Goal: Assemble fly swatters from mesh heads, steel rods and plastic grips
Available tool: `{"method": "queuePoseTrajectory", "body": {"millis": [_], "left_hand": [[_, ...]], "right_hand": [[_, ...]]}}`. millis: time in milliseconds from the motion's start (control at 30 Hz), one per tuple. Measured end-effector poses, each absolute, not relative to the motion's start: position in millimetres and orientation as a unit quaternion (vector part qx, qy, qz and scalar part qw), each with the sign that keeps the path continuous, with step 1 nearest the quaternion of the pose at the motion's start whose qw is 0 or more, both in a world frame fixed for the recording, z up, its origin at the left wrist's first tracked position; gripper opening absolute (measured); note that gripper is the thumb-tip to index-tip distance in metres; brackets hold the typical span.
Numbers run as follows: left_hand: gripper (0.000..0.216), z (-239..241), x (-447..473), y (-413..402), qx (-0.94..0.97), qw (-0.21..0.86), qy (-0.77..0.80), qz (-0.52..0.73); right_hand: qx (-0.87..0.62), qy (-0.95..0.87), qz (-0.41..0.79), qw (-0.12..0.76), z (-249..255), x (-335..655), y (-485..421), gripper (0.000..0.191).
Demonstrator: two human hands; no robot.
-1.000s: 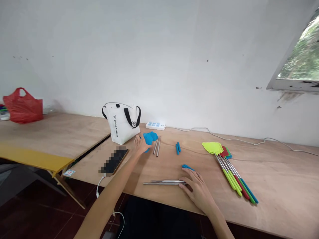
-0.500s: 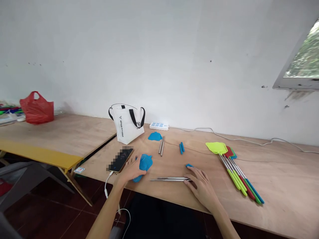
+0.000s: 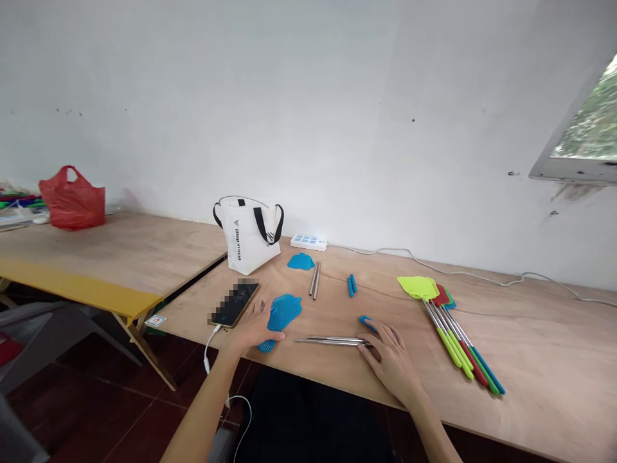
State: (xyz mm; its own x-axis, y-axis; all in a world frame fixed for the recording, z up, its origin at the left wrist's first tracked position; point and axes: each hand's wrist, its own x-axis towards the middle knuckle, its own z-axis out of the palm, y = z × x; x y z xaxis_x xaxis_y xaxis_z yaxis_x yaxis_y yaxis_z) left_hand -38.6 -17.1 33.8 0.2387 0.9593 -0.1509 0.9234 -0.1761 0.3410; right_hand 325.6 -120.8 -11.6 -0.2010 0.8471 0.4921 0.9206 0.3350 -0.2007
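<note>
My left hand (image 3: 251,329) grips a blue mesh swatter head (image 3: 281,312) low over the plywood table (image 3: 530,347), near its front edge and just right of a phone (image 3: 234,304). My right hand (image 3: 390,357) lies on the table with its fingers on the end of thin metal rods (image 3: 330,340); a small blue handle piece (image 3: 367,321) pokes out by the fingertips. A second blue swatter head (image 3: 301,262) lies further back, beside a pair of metal rods (image 3: 315,280) and two blue handle grips (image 3: 351,285).
A white tote bag (image 3: 248,235) and a white power strip (image 3: 308,242) stand near the wall. Several finished swatters (image 3: 450,325) with coloured handles lie at the right. A red plastic bag (image 3: 72,199) sits on the lower table at left.
My left hand took one blue swatter head from the pile by the tote bag and brought it to the table's front edge. My right hand stayed on the rods.
</note>
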Motion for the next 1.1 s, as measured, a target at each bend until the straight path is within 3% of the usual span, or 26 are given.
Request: {"method": "queuePoseTrajectory", "body": {"millis": [167, 733, 1100], "left_hand": [[0.107, 43, -41, -20, 0.787, 0.224, 0.571, 0.062], [0.096, 46, -26, -25, 0.86, 0.198, 0.434, 0.179], [0.037, 57, 38, -47, 0.866, 0.173, 0.357, 0.303]], "right_hand": [[-0.573, -0.77, -0.069, 0.273, -12, 325, -120, 0.03], [-0.588, -0.757, -0.086, 0.271, -15, 324, -116, 0.032], [-0.7, -0.646, -0.067, 0.296, -16, 332, -113, 0.043]]}}
